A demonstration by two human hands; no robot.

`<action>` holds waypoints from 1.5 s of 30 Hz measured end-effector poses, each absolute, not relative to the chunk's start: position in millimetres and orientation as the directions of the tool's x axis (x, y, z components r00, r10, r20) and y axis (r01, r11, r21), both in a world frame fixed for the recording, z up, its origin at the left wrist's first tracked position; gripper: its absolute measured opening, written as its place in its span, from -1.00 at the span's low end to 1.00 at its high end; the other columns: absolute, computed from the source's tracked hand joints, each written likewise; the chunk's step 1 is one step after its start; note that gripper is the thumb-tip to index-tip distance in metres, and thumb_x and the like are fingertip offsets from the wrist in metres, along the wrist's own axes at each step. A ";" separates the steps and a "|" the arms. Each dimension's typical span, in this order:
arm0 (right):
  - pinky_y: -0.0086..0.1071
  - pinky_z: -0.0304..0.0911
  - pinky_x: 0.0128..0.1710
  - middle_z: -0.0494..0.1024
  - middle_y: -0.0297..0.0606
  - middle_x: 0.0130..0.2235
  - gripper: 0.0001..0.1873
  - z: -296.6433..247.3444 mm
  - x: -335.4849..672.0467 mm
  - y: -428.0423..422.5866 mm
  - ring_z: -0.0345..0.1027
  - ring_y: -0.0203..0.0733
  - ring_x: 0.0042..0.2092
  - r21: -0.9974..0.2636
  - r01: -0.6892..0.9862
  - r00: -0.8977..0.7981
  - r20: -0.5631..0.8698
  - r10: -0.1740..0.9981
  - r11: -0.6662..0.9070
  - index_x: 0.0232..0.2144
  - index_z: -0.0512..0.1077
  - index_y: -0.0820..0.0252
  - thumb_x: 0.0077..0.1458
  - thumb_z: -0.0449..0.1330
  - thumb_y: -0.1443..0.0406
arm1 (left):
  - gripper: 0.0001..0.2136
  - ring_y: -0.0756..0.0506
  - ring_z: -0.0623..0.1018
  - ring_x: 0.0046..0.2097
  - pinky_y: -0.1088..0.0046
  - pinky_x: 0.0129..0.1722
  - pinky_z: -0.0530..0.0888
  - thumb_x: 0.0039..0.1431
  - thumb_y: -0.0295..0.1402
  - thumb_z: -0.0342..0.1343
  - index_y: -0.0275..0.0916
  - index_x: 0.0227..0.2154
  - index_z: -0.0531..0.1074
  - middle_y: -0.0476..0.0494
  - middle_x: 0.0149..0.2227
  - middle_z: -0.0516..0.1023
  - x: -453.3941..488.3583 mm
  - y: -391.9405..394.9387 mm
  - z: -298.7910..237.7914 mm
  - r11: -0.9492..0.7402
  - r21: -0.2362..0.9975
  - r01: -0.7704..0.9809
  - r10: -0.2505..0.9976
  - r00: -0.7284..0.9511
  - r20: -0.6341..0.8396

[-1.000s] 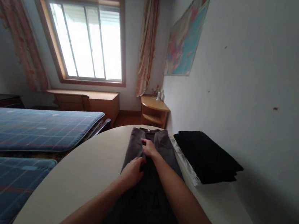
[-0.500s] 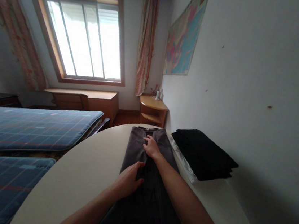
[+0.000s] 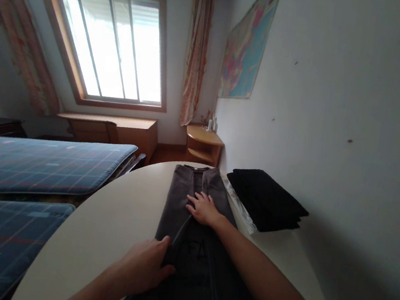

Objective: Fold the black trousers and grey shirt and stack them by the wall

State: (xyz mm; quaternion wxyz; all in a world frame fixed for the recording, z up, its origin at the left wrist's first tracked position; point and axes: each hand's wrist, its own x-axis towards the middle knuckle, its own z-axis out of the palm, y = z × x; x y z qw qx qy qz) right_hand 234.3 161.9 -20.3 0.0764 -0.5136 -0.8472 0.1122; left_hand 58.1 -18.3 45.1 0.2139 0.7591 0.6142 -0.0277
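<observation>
The left hand [image 3: 145,265], right hand [image 3: 205,210] and both forearms [image 3: 261,274] are bare, the fingers [image 3: 191,199] seemingly slender.

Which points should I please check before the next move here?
1. Dark grey top on the white table: ok, laid lengthwise, neckline at the far end.
2. Right hand resting on the top: ok, fingers spread.
3. Left hand gripping the fabric: cannot tell; it is at the left side, its grip partly hidden.
4. Fabric smooth: not ok, a raised fold runs between the hands.
5. Folded black stack off the top: ok, beside it on the right.
</observation>
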 end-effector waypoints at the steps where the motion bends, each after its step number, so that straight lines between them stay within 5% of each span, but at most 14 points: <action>1: 0.09 -0.24 0.31 0.17 -0.09 0.35 -0.42 -20.9 235.8 160.4 -0.13 0.14 0.39 -0.270 0.847 -0.469 0.022 0.883 0.457 0.31 0.22 0.04 0.32 0.01 0.03 | -0.55 -0.38 0.59 -0.03 0.14 -0.08 0.48 0.12 -0.22 0.13 -0.26 0.07 0.38 -0.40 -0.07 0.59 59.7 -24.5 49.7 -0.175 0.305 0.936 0.906 0.274 -0.322; 6: -0.15 -0.02 0.25 0.43 -0.06 0.16 -0.50 -20.8 237.7 153.5 0.17 -0.01 0.23 -0.311 0.817 -0.454 0.174 0.874 0.486 0.21 0.35 0.10 0.28 0.09 0.12 | -0.22 -0.46 0.57 -0.01 0.06 -0.09 0.51 -0.06 -0.22 0.27 -0.28 0.27 0.24 -0.48 -0.02 0.56 69.7 -52.5 66.8 -0.306 0.283 0.909 0.788 0.409 -0.461; 11: -0.28 0.12 0.12 0.53 -0.11 -0.06 -0.62 -22.0 236.3 147.6 0.30 -0.06 0.06 -0.362 0.805 -0.405 0.246 0.881 0.471 0.03 0.49 0.14 0.21 0.19 0.16 | -0.01 -0.37 0.62 -0.08 0.17 -0.15 0.53 0.01 -0.23 0.22 -0.22 0.42 -0.24 -0.35 -0.09 0.62 74.0 -63.1 75.4 -0.425 0.370 0.826 0.702 0.559 -0.441; 16: -0.35 0.14 0.09 0.57 -0.19 -0.13 -0.76 -29.6 237.2 145.9 0.34 -0.13 0.02 -0.403 0.789 -0.389 0.257 0.885 0.464 -0.12 0.56 0.12 0.24 0.16 0.23 | -0.58 -0.16 0.65 -0.26 0.39 -0.26 0.53 0.19 -0.28 0.02 -0.01 0.12 0.46 -0.06 -0.25 0.68 80.5 -65.3 72.2 -0.410 0.542 0.734 0.605 0.664 -0.440; 19: -0.36 0.10 0.12 0.56 -0.17 -0.08 -0.71 -34.8 237.1 142.1 0.32 -0.14 0.06 -0.414 0.784 -0.370 0.287 0.883 0.463 -0.06 0.55 0.14 0.29 0.08 0.23 | -0.55 -0.13 0.64 -0.25 0.41 -0.20 0.53 0.13 -0.48 -0.05 -0.01 0.01 0.54 -0.04 -0.26 0.66 80.7 -65.9 59.9 -0.471 0.564 0.679 0.613 0.711 -0.345; 22: -0.38 0.07 0.15 0.55 -0.16 -0.04 -0.65 -37.5 236.5 137.9 0.30 -0.16 0.08 -0.414 0.780 -0.359 0.318 0.878 0.469 -0.02 0.53 0.15 0.33 0.00 0.24 | -0.55 -0.16 0.60 -0.09 0.34 -0.04 0.50 0.07 -0.47 0.07 0.07 0.00 0.54 -0.04 -0.02 0.56 77.4 -64.0 47.8 -0.570 0.519 0.636 0.663 0.730 -0.166; 28: -0.28 0.00 0.22 0.49 -0.11 0.06 -0.60 -37.0 235.5 129.1 0.24 -0.08 0.15 -0.391 0.817 -0.303 0.334 0.892 0.424 0.06 0.50 0.11 0.32 -0.01 0.18 | -0.58 -0.20 0.36 0.23 0.22 0.26 0.29 0.22 -0.31 0.09 0.03 0.15 0.39 -0.07 0.26 0.33 69.7 -41.1 19.6 -0.508 0.454 0.732 0.834 0.550 0.048; 33: 0.16 -0.34 0.30 0.03 -0.10 0.40 -0.31 -37.7 233.0 126.3 -0.25 0.31 0.39 -0.311 0.932 -0.119 0.225 0.967 0.188 0.31 0.23 -0.03 0.20 0.08 -0.07 | -0.53 -0.27 0.05 0.41 0.08 0.34 0.11 0.35 -0.15 -0.05 -0.04 0.28 0.25 -0.15 0.43 0.00 55.5 -13.1 -16.5 -0.277 0.355 0.893 0.960 0.270 0.069; 38: 0.16 -0.37 0.30 -0.02 -0.08 0.42 -0.33 -39.2 231.1 132.8 -0.29 0.30 0.41 -0.294 0.940 -0.151 0.087 0.985 0.170 0.34 0.17 0.02 0.28 -0.06 -0.06 | -0.56 -0.30 0.03 0.42 0.10 0.34 0.09 0.36 -0.23 -0.09 -0.09 0.26 0.30 -0.23 0.41 0.07 41.0 19.2 -31.3 -0.042 0.314 0.948 0.997 0.017 0.081; 45: 0.11 -0.42 0.32 -0.09 -0.10 0.43 -0.34 -41.5 227.1 148.0 -0.35 0.19 0.43 -0.282 0.943 -0.168 0.048 0.985 0.174 0.37 0.08 0.09 0.32 -0.12 0.01 | -0.53 -0.21 0.05 0.42 0.08 0.38 -0.03 0.37 -0.36 -0.21 -0.19 0.30 0.21 -0.17 0.40 0.10 36.1 54.2 -41.8 -0.116 0.287 0.951 0.993 0.102 0.063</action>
